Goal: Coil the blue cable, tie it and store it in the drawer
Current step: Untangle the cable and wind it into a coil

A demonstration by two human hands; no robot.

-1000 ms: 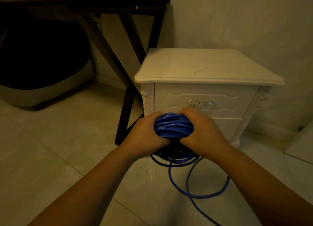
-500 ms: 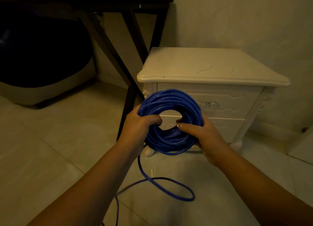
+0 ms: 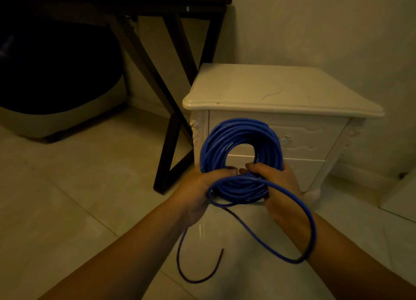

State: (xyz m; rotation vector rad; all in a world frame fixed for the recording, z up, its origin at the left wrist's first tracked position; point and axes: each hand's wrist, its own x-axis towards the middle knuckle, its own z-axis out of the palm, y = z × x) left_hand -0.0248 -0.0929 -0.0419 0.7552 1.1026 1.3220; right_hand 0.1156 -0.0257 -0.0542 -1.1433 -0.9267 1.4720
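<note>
Left hand (image 3: 198, 187) and right hand (image 3: 276, 182) grip the blue cable (image 3: 238, 131) coil's bottom, its loose tail (image 3: 311, 230) newly swung over the right wrist (image 3: 292, 218), probably for tying.

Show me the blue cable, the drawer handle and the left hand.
blue cable (image 3: 242, 128): head view, top of the coil.
drawer handle (image 3: 285, 139): head view, visible metal part.
left hand (image 3: 193, 187): head view, back of the hand.

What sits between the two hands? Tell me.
Head view: the lower arc of the blue cable coil, gripped by the left hand and the right hand.
</note>
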